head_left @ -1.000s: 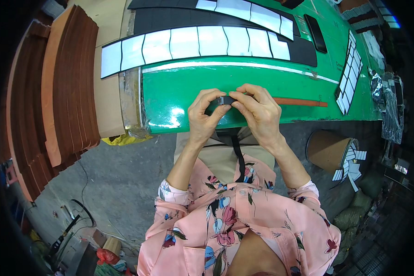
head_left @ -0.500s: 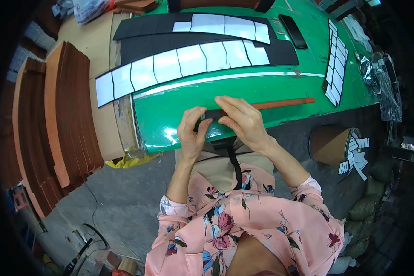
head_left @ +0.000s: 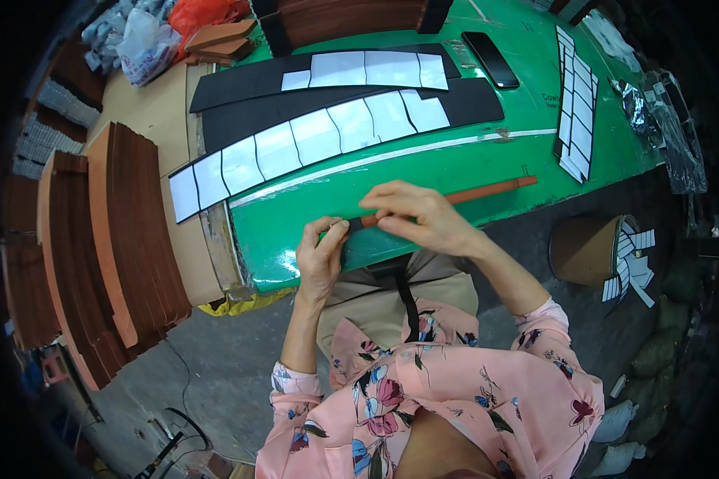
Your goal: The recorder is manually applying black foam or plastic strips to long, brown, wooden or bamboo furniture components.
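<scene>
Fingers and thumb of the left hand [head_left: 319, 259] pinch a small dark piece [head_left: 355, 225] at the near end of a slim reddish-brown strip [head_left: 487, 191], just left of the frame's center. Bent fingers of the right hand [head_left: 431, 225] lie across the strip a little to the right; whether they grip it or only pass over it cannot be told from this angle. The strip runs from between the hands toward the right of center, above the front part of a green tabletop [head_left: 276, 251].

Across the upper middle of the frame lie two black curved panels [head_left: 475, 104] partly covered with white pieces [head_left: 276, 148]. A dark phone [head_left: 490, 60] rests to their right, and a white panel crossed by black lines [head_left: 577, 108] stands out at upper right. Stacked reddish-brown boards [head_left: 140, 239] fill the left side, with a white plastic bag [head_left: 146, 46] and an orange-red bag [head_left: 205, 16] at upper left. At right, below the table's edge, a brown bin [head_left: 581, 250] holds white scraps [head_left: 637, 267] that spill over its rim. The worker wears a pink floral shirt [head_left: 487, 379], its sleeves ending above bare forearms.
</scene>
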The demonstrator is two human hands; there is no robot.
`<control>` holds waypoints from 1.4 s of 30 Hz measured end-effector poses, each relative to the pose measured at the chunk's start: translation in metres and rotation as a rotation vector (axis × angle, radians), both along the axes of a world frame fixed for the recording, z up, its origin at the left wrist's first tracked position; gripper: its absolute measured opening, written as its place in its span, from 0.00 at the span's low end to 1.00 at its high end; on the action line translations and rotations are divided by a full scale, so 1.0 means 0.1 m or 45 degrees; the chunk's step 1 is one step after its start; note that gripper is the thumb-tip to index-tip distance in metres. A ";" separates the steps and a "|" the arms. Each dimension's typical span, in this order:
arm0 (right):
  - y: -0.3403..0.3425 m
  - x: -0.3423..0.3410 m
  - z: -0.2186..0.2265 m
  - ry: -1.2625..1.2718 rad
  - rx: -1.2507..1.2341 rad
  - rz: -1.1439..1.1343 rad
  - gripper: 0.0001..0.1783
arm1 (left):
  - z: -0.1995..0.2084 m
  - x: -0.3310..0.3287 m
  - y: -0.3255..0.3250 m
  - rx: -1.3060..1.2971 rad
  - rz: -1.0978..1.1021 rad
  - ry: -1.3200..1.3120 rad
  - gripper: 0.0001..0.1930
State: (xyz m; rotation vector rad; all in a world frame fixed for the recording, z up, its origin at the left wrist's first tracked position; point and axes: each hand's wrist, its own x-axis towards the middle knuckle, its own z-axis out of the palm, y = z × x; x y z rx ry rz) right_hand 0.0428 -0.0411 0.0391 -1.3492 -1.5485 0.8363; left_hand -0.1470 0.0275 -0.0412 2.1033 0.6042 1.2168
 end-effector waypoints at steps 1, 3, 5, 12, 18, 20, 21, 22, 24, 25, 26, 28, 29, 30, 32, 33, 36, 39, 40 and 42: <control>0.00 0.08 0.07 -0.051 -0.028 -0.047 0.10 | 0.06 -0.05 0.01 0.009 0.010 0.010 0.21; -0.01 0.33 0.11 -0.105 -0.054 -0.097 0.10 | 0.12 -0.10 0.05 0.105 0.073 0.178 0.18; 0.01 0.63 0.09 -0.297 -0.029 -0.234 0.09 | 0.10 -0.21 0.14 0.128 0.149 0.175 0.17; 0.39 1.21 -0.18 -0.108 -0.408 -0.468 0.08 | -0.18 -0.29 0.13 -0.018 0.197 0.074 0.15; 1.21 1.34 -0.49 -1.187 0.360 -0.508 0.12 | -0.26 -0.22 0.11 0.038 0.245 0.058 0.20; 1.39 1.40 -0.59 -1.246 0.436 -0.507 0.10 | -0.25 -0.21 0.10 0.038 0.252 0.057 0.20; 1.44 1.45 -0.63 -1.319 0.348 -0.428 0.09 | -0.25 -0.20 0.09 0.036 0.249 0.079 0.19; 1.47 1.46 -0.65 -1.390 0.255 -0.346 0.09 | -0.25 -0.21 0.08 0.027 0.246 0.103 0.18; 1.51 1.49 -0.71 -1.419 0.274 -0.327 0.07 | -0.24 -0.21 0.08 0.026 0.252 0.094 0.18; 1.50 1.45 -0.67 -1.462 0.315 -0.290 0.07 | -0.22 -0.24 0.08 0.021 0.251 0.103 0.18; 1.48 1.42 -0.63 -1.505 0.356 -0.252 0.07 | -0.22 -0.25 0.08 0.014 0.250 0.112 0.18; 1.36 1.41 -0.47 -1.413 0.455 -0.297 0.07 | -0.24 -0.27 0.09 0.006 0.247 0.105 0.18; 1.30 1.45 -0.43 -1.316 0.552 -0.343 0.08 | -0.25 -0.26 0.09 0.000 0.243 0.100 0.17; 1.24 1.50 -0.44 -1.321 0.545 -0.335 0.08 | -0.26 -0.26 0.09 -0.010 0.245 0.096 0.17; 1.11 1.70 -0.41 -1.403 0.473 -0.396 0.08 | -0.25 -0.23 0.11 0.000 0.234 0.091 0.17; 1.05 1.81 -0.45 -1.421 0.284 -0.351 0.06 | -0.25 -0.24 0.11 -0.006 0.233 0.084 0.17; 1.14 1.76 -0.41 -1.325 0.161 -0.442 0.04 | -0.25 -0.26 0.13 0.001 0.231 0.131 0.17; 1.48 1.60 -0.37 -1.124 0.287 -0.350 0.05 | -0.23 -0.21 0.15 0.022 0.234 0.111 0.17; 1.64 1.43 -0.37 -1.095 0.294 -0.283 0.06 | -0.24 -0.23 0.15 0.015 0.239 0.120 0.18; 1.96 1.22 -0.41 -1.087 0.311 -0.208 0.07 | -0.24 -0.22 0.17 0.025 0.247 0.121 0.18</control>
